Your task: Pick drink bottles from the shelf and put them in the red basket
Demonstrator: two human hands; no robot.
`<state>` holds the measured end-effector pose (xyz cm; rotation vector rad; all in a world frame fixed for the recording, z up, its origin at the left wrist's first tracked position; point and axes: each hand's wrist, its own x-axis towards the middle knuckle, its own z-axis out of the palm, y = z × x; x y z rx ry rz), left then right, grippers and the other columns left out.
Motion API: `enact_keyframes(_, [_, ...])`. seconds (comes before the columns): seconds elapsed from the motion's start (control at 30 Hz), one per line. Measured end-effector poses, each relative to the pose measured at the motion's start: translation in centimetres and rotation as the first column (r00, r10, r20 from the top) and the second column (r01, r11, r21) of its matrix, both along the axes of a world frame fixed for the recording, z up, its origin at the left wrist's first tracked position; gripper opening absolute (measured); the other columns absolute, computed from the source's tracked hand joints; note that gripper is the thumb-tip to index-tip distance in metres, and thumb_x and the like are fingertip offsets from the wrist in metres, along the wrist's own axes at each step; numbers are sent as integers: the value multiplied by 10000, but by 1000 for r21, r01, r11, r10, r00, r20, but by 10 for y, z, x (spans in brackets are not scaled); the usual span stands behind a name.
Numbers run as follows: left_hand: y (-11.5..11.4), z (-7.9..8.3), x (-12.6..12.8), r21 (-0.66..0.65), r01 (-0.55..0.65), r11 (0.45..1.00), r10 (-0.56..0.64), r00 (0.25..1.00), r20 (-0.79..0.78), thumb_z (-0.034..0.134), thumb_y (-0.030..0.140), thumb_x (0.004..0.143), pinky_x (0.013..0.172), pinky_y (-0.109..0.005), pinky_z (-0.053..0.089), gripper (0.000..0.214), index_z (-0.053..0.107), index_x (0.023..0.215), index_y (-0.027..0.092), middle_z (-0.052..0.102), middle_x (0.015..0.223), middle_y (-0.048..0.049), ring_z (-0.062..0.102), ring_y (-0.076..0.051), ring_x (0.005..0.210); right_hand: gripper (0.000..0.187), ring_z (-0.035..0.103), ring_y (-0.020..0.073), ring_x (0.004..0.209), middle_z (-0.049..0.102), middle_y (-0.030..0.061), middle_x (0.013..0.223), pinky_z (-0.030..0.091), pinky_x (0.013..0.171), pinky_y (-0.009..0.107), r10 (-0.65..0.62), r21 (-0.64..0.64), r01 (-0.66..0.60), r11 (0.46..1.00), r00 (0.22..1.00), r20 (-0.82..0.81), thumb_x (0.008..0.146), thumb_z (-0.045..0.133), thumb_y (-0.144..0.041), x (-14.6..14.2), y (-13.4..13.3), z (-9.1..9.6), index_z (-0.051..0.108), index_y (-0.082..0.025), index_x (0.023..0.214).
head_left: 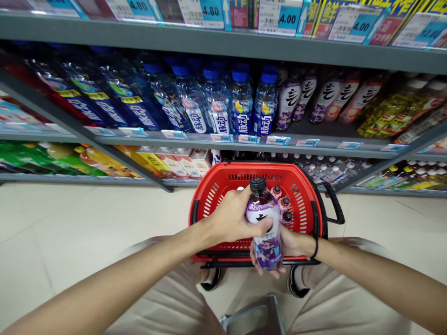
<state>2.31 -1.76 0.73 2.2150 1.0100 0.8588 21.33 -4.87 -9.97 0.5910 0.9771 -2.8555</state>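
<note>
- Holding a purple-labelled bottle (265, 223) upright over the red basket (216, 186), both hands wrap it from opposite sides, a little below the centre of the view.
- The left hand (232, 216) is clenched round the bottle's upper body just under the black cap (258, 184), thumb across the label.
- The right hand (282, 246) cups the lower half from beneath and behind, fingers curled under the base; a dark band (315, 246) circles that wrist.
- The basket sits on the floor (70, 223) at the 12 o'clock side of the hands, its black handle (333, 202) folded out toward 3 o'clock. Several more small bottles (284, 204) stand inside it, caps up, just past the held one.
- The floor is pale, glossy tile, running wide toward 9 o'clock and 3 o'clock.
- Grey metal shelving (223, 44) fills the 12 o'clock half of the view. Its middle tier carries blue-capped drink bottles (240, 102) in rows, with white-and-dark labelled bottles (307, 95) at 1 o'clock and yellowish ones (394, 111) at 2 o'clock.
- The lowest tier shows green and orange drinks (52, 158) at 10 o'clock and cartons (178, 163) beside them.
- Price tags (279, 18) line the shelf edges; the top strip reads 4.80 and 4.00.
- At 6 o'clock, light trousers (167, 302) and dark shoes (296, 284) show the person crouched low, with a metal object (254, 316) between the knees that I cannot identify.
</note>
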Motion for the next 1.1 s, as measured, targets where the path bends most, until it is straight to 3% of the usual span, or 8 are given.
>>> enact_keyframes(0.2, [0,-2,-1,-10,-2,1000,2,1000,-15,624,509,760,657,-393,596,598,591,1168,73,748,917,-138,722,-272,708,1042,603,192,527,662,191,768,458,381,266,-47,-35,49,998,997,53,771,-124,-884,-1,-2,-6,570,-111,859])
enact_keyframes(0.37, [0,0,-1,-46,-8,999,6,999,-43,609,510,753,655,-397,586,596,596,1176,89,741,872,-108,703,-257,671,1029,601,191,546,661,176,766,486,431,283,-60,-34,60,998,998,9,789,-100,-878,-2,-2,0,572,-108,909])
enact_keyframes(0.6, [0,4,0,-87,-39,995,31,995,-99,567,551,763,624,-366,559,529,610,1060,116,717,779,-77,677,-237,631,1110,580,185,479,641,147,675,488,430,297,-51,0,51,999,998,44,757,-209,-858,-1,-1,10,589,-104,921])
enact_keyframes(0.97, [2,5,1,-81,-45,996,36,994,-105,538,565,797,611,-351,542,472,616,938,121,688,757,-82,653,-219,621,1173,579,176,474,660,163,716,501,421,302,-120,-58,126,990,987,105,734,-313,-815,-2,-2,1,599,-98,902])
enact_keyframes(1.1, [2,6,1,-65,-52,997,44,993,-109,537,542,801,649,-355,551,440,618,915,126,698,781,-91,668,-224,654,1126,582,177,490,657,163,718,498,410,291,-152,-38,157,987,982,111,786,-259,-809,-1,-2,3,603,-95,907])
